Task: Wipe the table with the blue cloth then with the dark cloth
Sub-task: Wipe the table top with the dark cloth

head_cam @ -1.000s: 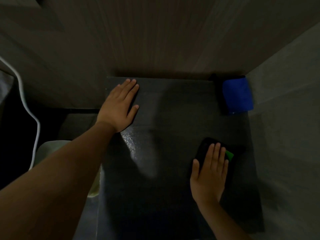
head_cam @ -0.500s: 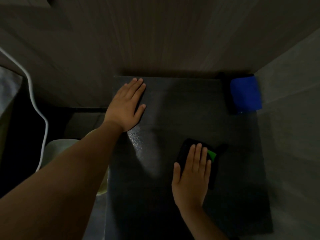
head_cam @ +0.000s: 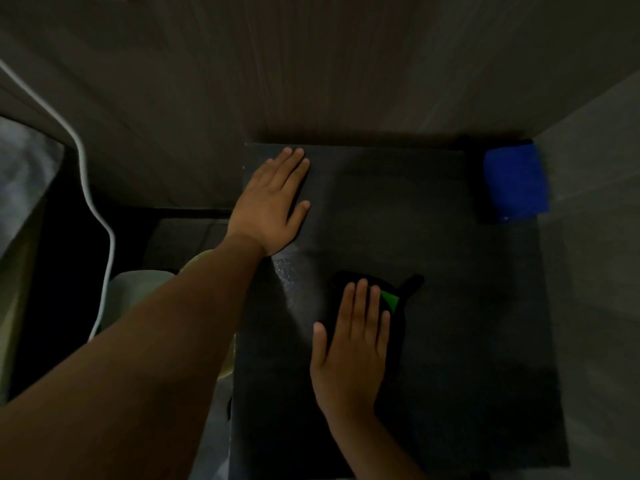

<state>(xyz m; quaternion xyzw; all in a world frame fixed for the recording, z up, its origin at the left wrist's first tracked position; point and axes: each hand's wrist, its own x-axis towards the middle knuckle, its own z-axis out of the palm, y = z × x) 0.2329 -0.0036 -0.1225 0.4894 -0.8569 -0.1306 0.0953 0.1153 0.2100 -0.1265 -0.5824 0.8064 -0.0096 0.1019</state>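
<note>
Pressing down with straight, close-set fingers, the person's right hand (head_cam: 349, 344) lies flat on the dark cloth (head_cam: 394, 285), which sits on the table (head_cam: 450, 341) a little left of the middle of its top. The palm and fingers cover most of the cloth; its black edge shows beyond the fingertips, a narrow tail of it sticks out toward the far right, and a small green tag (head_cam: 390, 301) peeks out just beside the little finger. The thumb points away to the left and rests on the bare tabletop. The left hand (head_cam: 273, 202) is also spread flat, fingers straight and together, palm down on the table near its far left corner, gripping nothing; its forearm reaches in from the lower left. Between the two hands a pale sheen (head_cam: 298, 289) runs across the dark surface. The blue cloth (head_cam: 515, 180) lies folded at the far right corner of the table, well apart from both hands, close against the grey wall on that side. A wood-grained wall (head_cam: 346, 64) stands behind the table. To the left, off the table, a white cable (head_cam: 90, 188) curves downward, and a pale rounded object (head_cam: 138, 289) shows below the left forearm; the dim light hides what it is.
</note>
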